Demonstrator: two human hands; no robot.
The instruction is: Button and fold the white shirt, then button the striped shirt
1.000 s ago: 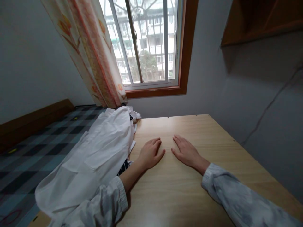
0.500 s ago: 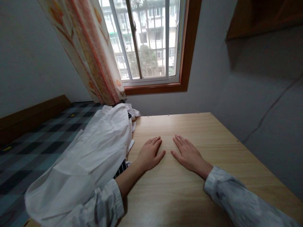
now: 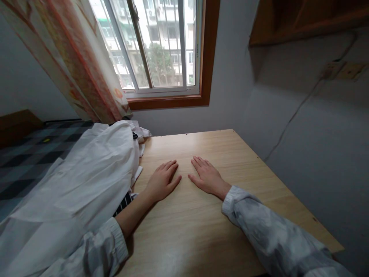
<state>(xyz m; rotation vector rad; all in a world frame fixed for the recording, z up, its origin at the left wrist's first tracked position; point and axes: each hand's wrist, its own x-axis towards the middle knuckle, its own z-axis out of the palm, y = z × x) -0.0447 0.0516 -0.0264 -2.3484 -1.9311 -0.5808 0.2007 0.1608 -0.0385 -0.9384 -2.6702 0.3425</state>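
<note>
Both palms lie flat on a light wooden tabletop [image 3: 184, 223]. My left hand [image 3: 163, 181] has its fingers stretched forward and its thumb pointing right; it holds nothing. Across a small gap, my right hand [image 3: 208, 177] rests the same way, thumb toward the left, also holding nothing. Left of my left hand, a pile of white garments [image 3: 95, 165] covers the table's left side. A dark striped cloth [image 3: 123, 204] peeks out from under the white fabric beside my left forearm.
A bed with a checked cover [image 3: 23, 161] is at the left. Behind the table are a curtain [image 3: 86, 65] and a window with a brown frame [image 3: 208, 57]. A wooden shelf [image 3: 276, 34] hangs at upper right, near a wall socket [image 3: 350, 71] with a cable [image 3: 291, 120].
The view has turned to the right, bringing the wall socket into sight. My hands stay flat on the table, and the garments have not moved on it.
</note>
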